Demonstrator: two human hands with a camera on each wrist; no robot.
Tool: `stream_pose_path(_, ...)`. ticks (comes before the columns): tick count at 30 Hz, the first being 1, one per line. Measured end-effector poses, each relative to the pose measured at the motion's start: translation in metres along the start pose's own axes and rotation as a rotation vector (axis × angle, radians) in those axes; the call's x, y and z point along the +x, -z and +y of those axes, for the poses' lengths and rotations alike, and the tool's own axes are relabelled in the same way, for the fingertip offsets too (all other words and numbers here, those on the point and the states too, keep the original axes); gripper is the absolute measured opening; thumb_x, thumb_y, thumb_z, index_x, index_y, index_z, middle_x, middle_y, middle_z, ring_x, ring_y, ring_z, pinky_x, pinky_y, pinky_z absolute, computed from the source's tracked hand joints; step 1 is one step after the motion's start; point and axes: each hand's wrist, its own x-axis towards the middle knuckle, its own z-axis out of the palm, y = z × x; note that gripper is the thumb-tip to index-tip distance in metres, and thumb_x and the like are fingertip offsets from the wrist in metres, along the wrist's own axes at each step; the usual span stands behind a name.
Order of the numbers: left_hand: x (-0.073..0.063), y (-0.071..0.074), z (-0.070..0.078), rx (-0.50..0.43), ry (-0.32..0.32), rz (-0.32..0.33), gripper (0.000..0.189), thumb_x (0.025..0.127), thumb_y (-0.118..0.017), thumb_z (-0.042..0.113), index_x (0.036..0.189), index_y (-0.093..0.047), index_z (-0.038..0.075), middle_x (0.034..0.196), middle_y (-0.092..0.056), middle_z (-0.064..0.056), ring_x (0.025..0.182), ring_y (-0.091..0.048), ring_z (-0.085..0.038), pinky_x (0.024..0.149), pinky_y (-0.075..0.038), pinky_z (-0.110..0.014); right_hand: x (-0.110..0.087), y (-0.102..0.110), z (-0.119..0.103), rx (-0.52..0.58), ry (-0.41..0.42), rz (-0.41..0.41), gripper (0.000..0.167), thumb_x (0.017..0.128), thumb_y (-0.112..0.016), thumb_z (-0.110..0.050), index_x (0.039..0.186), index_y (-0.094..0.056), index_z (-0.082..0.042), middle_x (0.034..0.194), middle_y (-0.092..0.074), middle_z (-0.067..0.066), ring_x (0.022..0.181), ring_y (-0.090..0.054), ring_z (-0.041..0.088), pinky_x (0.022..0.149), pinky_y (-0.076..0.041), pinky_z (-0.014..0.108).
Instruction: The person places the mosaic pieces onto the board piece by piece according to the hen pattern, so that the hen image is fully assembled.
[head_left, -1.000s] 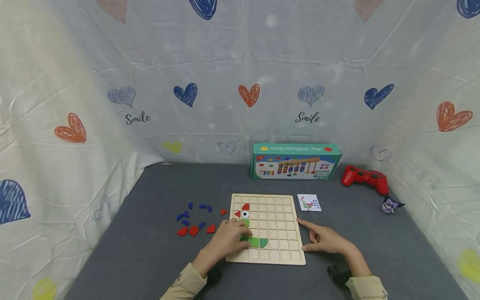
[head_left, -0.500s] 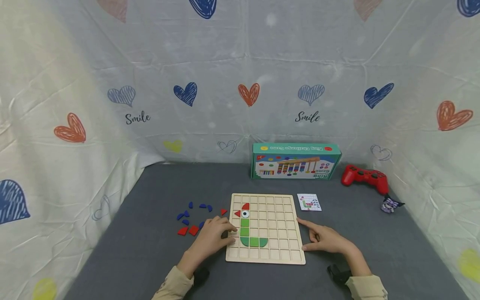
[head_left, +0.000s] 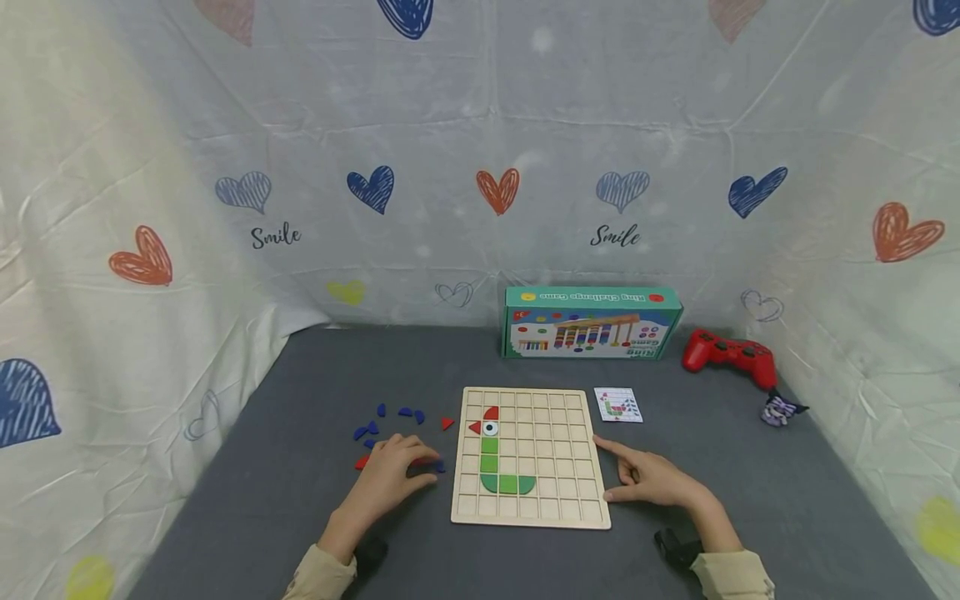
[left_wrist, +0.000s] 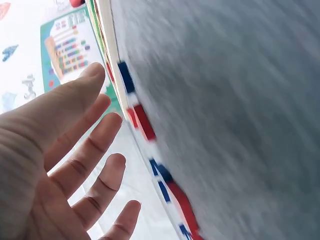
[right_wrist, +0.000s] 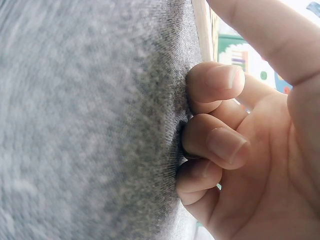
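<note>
My left hand (head_left: 392, 473) is over the table left of the wooden grid board (head_left: 555, 512), fingers spread and apart from the loose pieces. In the left wrist view, a blue piece (left_wrist: 126, 77) and red pieces (left_wrist: 144, 122) lie beyond its fingertips. On the board, green pieces (head_left: 489, 463), red pieces (head_left: 491, 413) and an eye tile (head_left: 490, 428) sit in the grid's left part. My right hand (head_left: 656, 479) touches the board's right edge with straight index finger and thumb; its other fingers are curled against the tabletop, holding nothing.
Blue pieces (head_left: 406, 412) and a red triangle (head_left: 447, 423) lie left of the board. A pattern card (head_left: 618, 405) lies at its upper right. Behind stands a game box (head_left: 592, 325), with a red game controller (head_left: 729, 358) and a small purple-black item (head_left: 780, 411) at right.
My left hand has drawn back from the green pieces on the board, moving left to the loose pieces and uncovering the green column. My right hand stays at the board's edge.
</note>
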Motion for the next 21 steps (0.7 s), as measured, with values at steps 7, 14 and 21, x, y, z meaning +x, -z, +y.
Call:
stream_pose_path(7, -0.011, 0.007, -0.021, -0.015, 0.065, 0.001, 0.031, 0.069, -0.080, 0.030, 0.098, -0.071, 0.025, 0.089, -0.061, 0.013, 0.084, -0.048, -0.009, 0.082, -0.037, -0.047, -0.001, 0.001, -0.002, 0.002, -0.005, -0.005, 0.082, 0.079, -0.071, -0.037, 0.144, -0.032, -0.006, 0.066, -0.046, -0.006, 0.051, -0.037, 0.000, 0.048, -0.031, 0.018)
stream_pose_path(14, -0.020, 0.015, -0.036, 0.017, 0.102, -0.019, 0.034, 0.069, -0.080, 0.030, 0.102, -0.070, 0.023, 0.095, -0.062, 0.012, 0.090, -0.048, -0.012, 0.086, -0.037, -0.052, -0.001, 0.001, -0.003, 0.007, -0.023, -0.006, 0.082, 0.078, -0.072, -0.038, 0.144, -0.033, -0.006, 0.067, -0.046, -0.006, 0.051, -0.036, 0.001, 0.048, -0.030, 0.018)
stream_pose_path(21, -0.026, 0.024, -0.049, 0.012, 0.094, -0.043, 0.036, 0.069, -0.080, 0.025, 0.103, -0.070, 0.022, 0.098, -0.063, 0.010, 0.085, -0.044, -0.010, 0.084, -0.037, -0.052, -0.001, 0.002, -0.003, 0.017, -0.027, -0.010, 0.083, 0.078, -0.072, -0.037, 0.144, -0.032, -0.006, 0.067, -0.046, -0.006, 0.051, -0.037, 0.001, 0.048, -0.030, 0.018)
